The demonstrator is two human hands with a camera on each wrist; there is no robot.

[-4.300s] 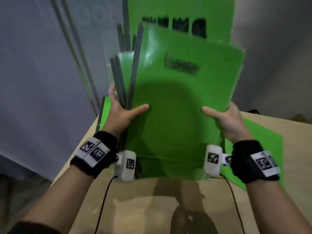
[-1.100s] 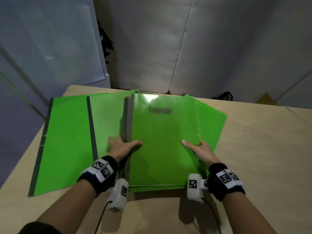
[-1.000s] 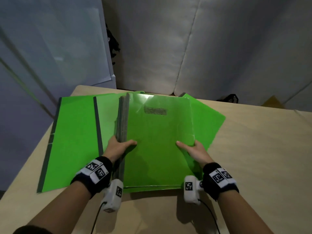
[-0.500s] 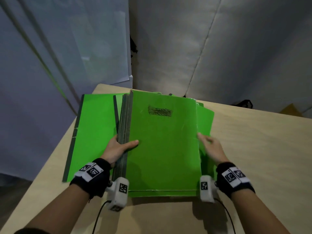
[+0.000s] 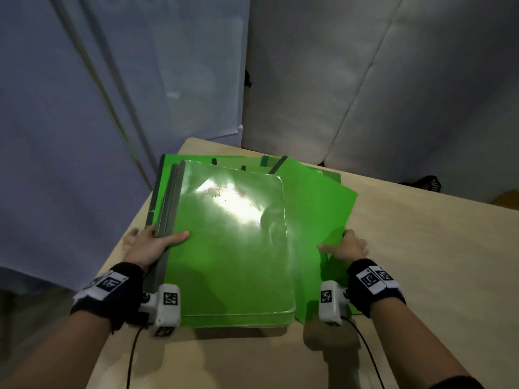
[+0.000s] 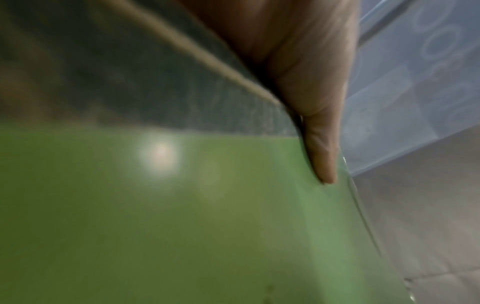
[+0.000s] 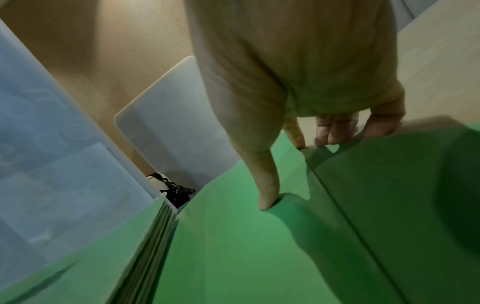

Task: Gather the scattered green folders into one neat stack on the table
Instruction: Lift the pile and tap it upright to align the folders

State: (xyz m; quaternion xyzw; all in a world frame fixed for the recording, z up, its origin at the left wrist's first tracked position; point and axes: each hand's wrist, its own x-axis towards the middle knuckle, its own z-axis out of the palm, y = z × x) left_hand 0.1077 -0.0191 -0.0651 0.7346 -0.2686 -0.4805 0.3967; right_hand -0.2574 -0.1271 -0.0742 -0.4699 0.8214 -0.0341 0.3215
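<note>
A thick stack of green folders [image 5: 233, 242] lies on the wooden table [image 5: 421, 276], its glossy top cover catching glare. My left hand [image 5: 153, 244] grips the stack's dark spine side, thumb on top [image 6: 322, 156], fingers hidden underneath. To the right, a thin green folder [image 5: 317, 209] lies askew, partly under the stack. My right hand [image 5: 344, 247] pinches that folder's right edge, thumb on top [image 7: 267, 185] and fingers curled beneath the edge [image 7: 335, 133]. More green folders [image 5: 165, 169] stick out under the stack at the left and back.
The table's left edge [image 5: 120, 248] runs just beside my left hand. Grey padded walls [image 5: 365, 80] and a bluish panel [image 5: 84, 108] stand behind. Bare tabletop stretches to the right. Cables [image 5: 132, 357] trail from both wrist cameras.
The stack has shifted left over the folders there. My right hand left the stack's right edge and moved right to take the askew folder's edge. The left hand kept its grip.
</note>
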